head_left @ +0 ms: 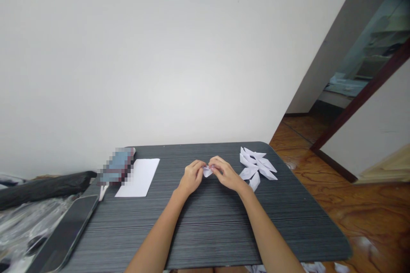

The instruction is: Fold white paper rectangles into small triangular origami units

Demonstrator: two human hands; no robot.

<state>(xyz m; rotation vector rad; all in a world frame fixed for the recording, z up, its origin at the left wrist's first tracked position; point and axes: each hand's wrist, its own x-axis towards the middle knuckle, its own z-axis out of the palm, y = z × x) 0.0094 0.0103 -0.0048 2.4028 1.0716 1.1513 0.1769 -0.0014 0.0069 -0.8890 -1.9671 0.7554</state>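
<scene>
Between my two hands is a small folded piece of white paper [207, 172], held above the middle of the dark table [211, 222]. My left hand [192, 175] pinches its left side with thumb and fingertips. On the other side, my right hand [224, 172] grips the paper's right edge the same way. The fingers hide much of the folds. Just right of my right hand lies a loose group of several folded white paper pieces [258, 164] with pointed ends.
White sheets [141, 178] lie at the table's left, partly under a blurred-out item [117, 166]. A phone-like dark slab [65, 232] rests on the left edge, near a black roll [45, 190] and clear plastic. A white wall [192, 72] stands behind. Paper scraps [314, 267] show below the front edge.
</scene>
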